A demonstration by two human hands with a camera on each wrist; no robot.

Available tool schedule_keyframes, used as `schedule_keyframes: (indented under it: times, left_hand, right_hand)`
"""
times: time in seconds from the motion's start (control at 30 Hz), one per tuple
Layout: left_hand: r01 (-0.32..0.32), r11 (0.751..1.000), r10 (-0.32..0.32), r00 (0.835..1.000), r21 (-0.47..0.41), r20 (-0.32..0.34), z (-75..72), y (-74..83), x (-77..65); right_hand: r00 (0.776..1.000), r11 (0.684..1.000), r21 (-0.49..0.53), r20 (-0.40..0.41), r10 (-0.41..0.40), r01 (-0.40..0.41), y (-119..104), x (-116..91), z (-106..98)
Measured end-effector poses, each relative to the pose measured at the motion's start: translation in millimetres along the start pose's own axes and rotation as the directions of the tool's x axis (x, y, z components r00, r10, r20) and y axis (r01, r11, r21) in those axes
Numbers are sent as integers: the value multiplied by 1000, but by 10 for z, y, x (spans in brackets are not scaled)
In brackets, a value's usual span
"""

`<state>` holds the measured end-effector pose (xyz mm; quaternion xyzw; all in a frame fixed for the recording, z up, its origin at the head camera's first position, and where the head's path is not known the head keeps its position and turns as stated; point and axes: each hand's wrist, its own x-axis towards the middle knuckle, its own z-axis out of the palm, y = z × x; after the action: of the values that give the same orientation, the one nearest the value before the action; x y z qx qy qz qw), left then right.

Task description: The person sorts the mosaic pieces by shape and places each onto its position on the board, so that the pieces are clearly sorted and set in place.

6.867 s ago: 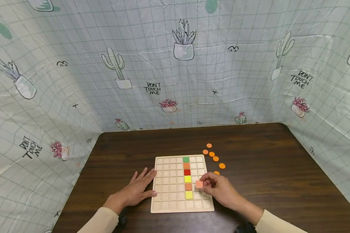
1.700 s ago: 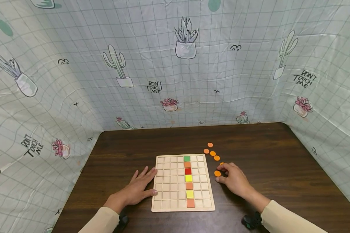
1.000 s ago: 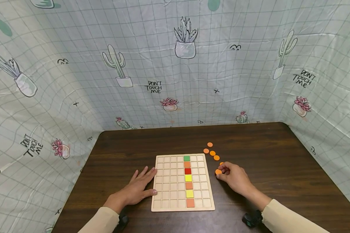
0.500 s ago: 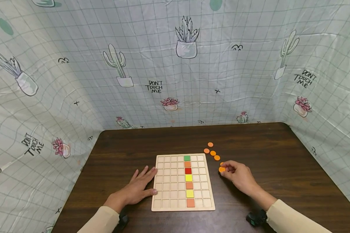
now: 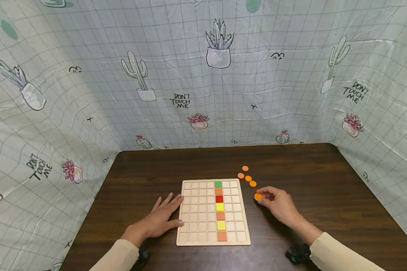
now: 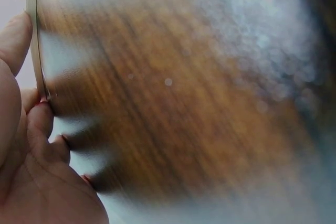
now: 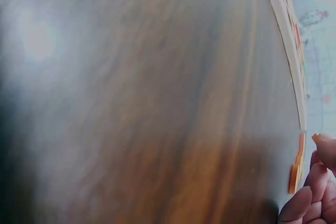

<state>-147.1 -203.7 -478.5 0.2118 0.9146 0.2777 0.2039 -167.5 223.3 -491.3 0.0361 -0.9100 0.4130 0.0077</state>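
A square wooden grid board (image 5: 202,227) lies on the table, one column of it filled with coloured square tiles from a green tile (image 5: 218,184) at the top to a salmon tile (image 5: 222,236) at the bottom. My left hand (image 5: 154,221) rests with fingers spread at the board's left edge, fingertips and thumb touching the rim. To the right of the board, my right hand (image 5: 279,205) pinches an orange disc (image 5: 258,197) between thumb and fingers. Behind it, another orange disc (image 5: 258,191) is mostly hidden by the fingers. In the right wrist view, the pinched disc's edge shows by the thumb (image 7: 326,150).
Beyond the board's upper right corner lie several loose discs: two salmon discs, a farther one (image 5: 245,168) and a nearer one (image 5: 240,175), and two orange discs, one (image 5: 248,178) beside the other (image 5: 253,184). A patterned curtain (image 5: 176,75) encloses the dark wooden table (image 5: 156,165).
The salmon tile earlier in my right hand now sits in the column's bottom cell. My right hand then took an orange disc off the table and drew it slightly back and right. The left hand stayed.
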Motion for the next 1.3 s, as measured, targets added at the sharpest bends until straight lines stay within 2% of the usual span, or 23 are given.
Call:
schedule_keyframes:
  times: [0.43, 0.73, 1.07, 1.3]
  left_hand:
    - [-7, 1000, 7, 1000, -16, 10, -29, 11, 3]
    - [-7, 1000, 7, 1000, -13, 9, -27, -4, 13]
    - [-3, 1000, 3, 1000, -20, 13, -20, 0, 20]
    - [0, 1000, 0, 1000, -9, 8, 2, -2, 14]
  right_hand:
    - [1000, 998, 59, 28, 2, -4, -182, 152, 77]
    - [999, 996, 86, 50, 4, -8, -359, 320, 213]
    - [998, 999, 47, 68, -16, 13, -449, 540, 397]
    - [995, 999, 21, 101, -27, 25, -521, 617, 516]
